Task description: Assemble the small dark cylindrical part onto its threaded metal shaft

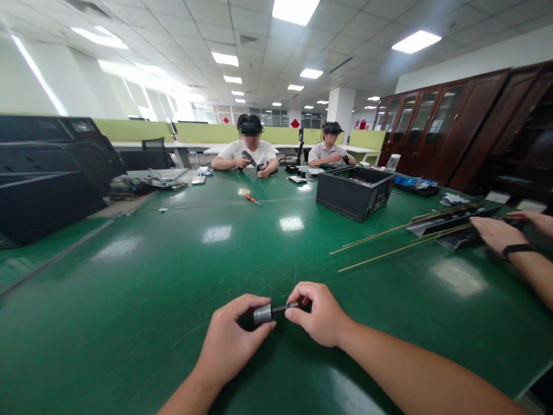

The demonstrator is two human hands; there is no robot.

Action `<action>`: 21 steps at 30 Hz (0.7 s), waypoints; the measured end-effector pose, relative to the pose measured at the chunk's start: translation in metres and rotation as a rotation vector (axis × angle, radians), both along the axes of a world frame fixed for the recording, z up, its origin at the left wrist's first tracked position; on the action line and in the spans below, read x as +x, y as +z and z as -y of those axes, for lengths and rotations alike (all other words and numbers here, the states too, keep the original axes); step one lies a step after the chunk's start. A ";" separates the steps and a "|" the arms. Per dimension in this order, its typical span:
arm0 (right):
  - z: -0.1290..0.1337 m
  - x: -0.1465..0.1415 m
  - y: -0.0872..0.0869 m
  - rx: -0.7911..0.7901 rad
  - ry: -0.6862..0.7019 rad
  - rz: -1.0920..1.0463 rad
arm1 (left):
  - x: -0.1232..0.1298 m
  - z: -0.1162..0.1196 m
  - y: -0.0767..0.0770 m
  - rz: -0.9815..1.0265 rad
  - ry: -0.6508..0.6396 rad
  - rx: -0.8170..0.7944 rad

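In front of me, low over the green table, is a metal piece made of a short silver cylinder [262, 314] and a thin dark shaft [280, 309] sticking out to its right. I cannot tell its exact kind. Thumb and fingers of my left hand [235, 331] close round the cylinder from the left. At the other end, my right hand [317, 314] pinches the shaft's tip between thumb and fingers. The ribbed end of the shaft is partly hidden by those fingers.
On the green table [173, 276] lie a red screwdriver [252, 199], a black computer case [354, 193] and long thin brass-coloured rods [375, 246]. Another person's hands [499, 233] work at the right, by dark metal channels [449, 222]. Two people sit across the table.
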State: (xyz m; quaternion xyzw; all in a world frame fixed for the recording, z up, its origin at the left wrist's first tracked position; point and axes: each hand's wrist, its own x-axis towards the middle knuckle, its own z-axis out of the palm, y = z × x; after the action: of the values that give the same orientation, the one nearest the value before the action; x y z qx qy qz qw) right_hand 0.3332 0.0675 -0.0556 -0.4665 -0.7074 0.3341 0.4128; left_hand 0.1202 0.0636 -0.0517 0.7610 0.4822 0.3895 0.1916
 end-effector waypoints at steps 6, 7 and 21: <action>0.001 0.001 0.002 -0.006 -0.003 -0.008 | 0.000 0.000 0.000 -0.002 0.004 -0.011; 0.001 0.001 0.002 -0.004 -0.002 -0.009 | 0.000 0.000 0.000 -0.003 0.006 -0.013; -0.002 0.001 -0.003 -0.049 -0.019 -0.061 | 0.000 0.000 0.001 0.011 0.020 -0.029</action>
State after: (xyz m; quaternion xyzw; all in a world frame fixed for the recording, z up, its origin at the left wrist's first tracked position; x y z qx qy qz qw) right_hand 0.3344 0.0695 -0.0588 -0.4729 -0.6814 0.3616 0.4258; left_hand 0.1205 0.0632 -0.0504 0.7511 0.4941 0.3887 0.2015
